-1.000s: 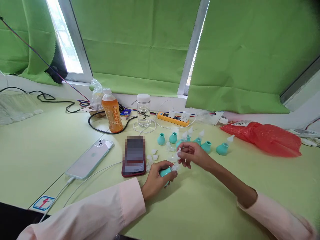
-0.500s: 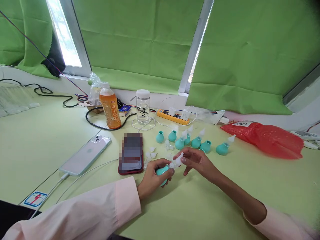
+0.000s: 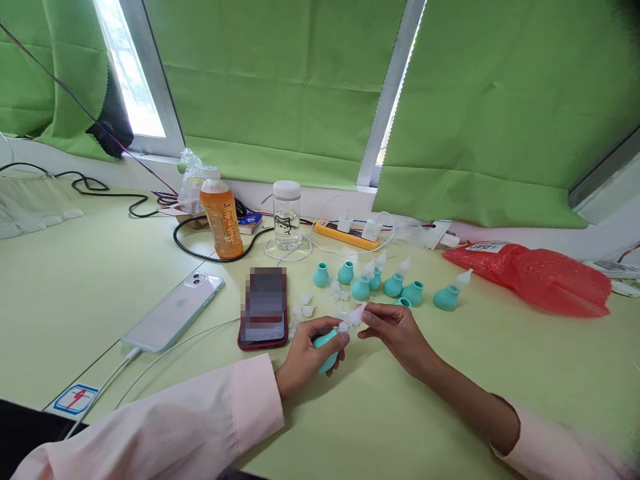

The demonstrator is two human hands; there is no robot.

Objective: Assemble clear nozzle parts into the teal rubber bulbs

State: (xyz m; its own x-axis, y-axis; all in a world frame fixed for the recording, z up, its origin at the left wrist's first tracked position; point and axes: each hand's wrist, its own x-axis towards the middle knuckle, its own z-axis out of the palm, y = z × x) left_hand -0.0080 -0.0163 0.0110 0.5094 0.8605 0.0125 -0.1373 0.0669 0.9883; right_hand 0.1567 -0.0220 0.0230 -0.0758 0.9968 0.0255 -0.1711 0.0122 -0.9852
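Observation:
My left hand [image 3: 306, 355] is wrapped round a teal nasal aspirator bulb [image 3: 326, 338], which lies tilted with its neck to the upper right. A clear connector and a translucent white nozzle tip [image 3: 357, 316] extend from that neck. My right hand [image 3: 403, 335] pinches the tip's far end between thumb and fingers. Beyond my hands stand finished-looking aspirators with nozzles [image 3: 447, 297] and open bulbs without nozzles [image 3: 345, 272]. Loose white tips [image 3: 308, 311] and clear connector pieces [image 3: 339, 292] lie just past my left hand.
A red-cased phone [image 3: 264, 327] and a pale phone [image 3: 175, 312] with charging cables lie to the left. Further back are an orange drink bottle [image 3: 223, 223], a clear water bottle [image 3: 287, 217], an orange power strip [image 3: 347, 235] and a red plastic bag [image 3: 530, 277].
My right fingers have drawn together and closed on the end of the nozzle tip. My left hand keeps its hold on the bulb. The view has shifted slightly.

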